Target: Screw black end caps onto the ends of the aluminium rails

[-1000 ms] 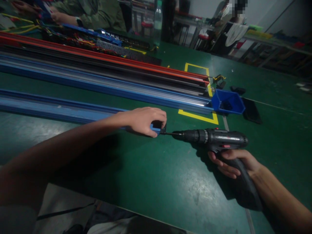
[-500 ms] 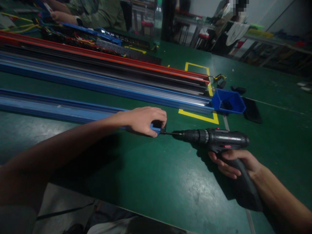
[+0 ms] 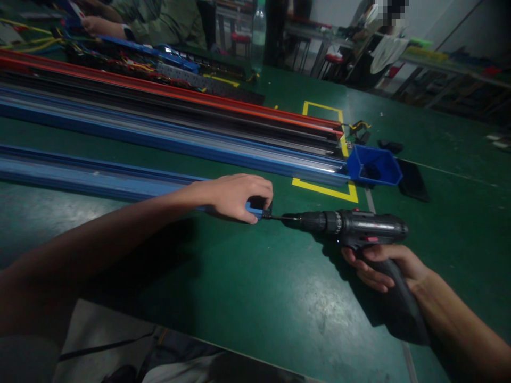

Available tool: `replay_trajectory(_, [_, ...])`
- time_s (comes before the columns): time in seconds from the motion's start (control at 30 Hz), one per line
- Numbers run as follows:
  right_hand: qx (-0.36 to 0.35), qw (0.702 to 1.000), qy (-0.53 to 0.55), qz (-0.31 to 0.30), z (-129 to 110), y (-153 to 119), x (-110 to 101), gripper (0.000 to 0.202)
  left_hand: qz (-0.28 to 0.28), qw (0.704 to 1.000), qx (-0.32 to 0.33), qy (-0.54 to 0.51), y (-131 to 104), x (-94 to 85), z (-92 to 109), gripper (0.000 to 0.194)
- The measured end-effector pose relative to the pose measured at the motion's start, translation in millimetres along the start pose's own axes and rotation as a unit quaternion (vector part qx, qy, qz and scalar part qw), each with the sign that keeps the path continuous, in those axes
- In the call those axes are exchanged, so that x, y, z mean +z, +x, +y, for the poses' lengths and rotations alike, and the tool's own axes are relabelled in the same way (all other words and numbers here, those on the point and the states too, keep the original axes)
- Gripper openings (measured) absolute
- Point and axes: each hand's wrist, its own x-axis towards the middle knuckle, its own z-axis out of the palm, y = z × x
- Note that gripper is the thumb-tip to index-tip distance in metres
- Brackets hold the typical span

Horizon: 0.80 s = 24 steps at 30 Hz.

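My left hand (image 3: 239, 196) is closed around the right end of a long blue rail (image 3: 120, 178) lying on the green table. A small black end piece (image 3: 266, 213) sits at that end, partly covered by my fingers. My right hand (image 3: 383, 268) grips the handle of a black cordless drill (image 3: 359, 229), which lies level and points left. Its long thin bit (image 3: 285, 217) reaches to the black end piece; whether a screw sits at its tip is too small to tell.
Behind lie more blue rails (image 3: 239, 151) and an orange-red rail (image 3: 199, 96). A blue bin (image 3: 375, 167) stands at their right end, beside a dark flat phone-like object (image 3: 414, 181). Farther back are wired parts, a clear bottle (image 3: 258, 37) and another person's hand (image 3: 101, 26).
A small light now shows on the drill below its chuck. Both my hands, the rail and the drill hold their places.
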Motion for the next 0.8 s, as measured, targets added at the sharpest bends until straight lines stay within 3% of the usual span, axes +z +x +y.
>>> replay_trajectory(0.8, [0.008, 1.0, 0.017, -0.011, -1.2, 1.0, 1.6, 0.024, -0.007, 1.0, -0.003, 0.006, -0.1, 0.2, 0.3, 0.021])
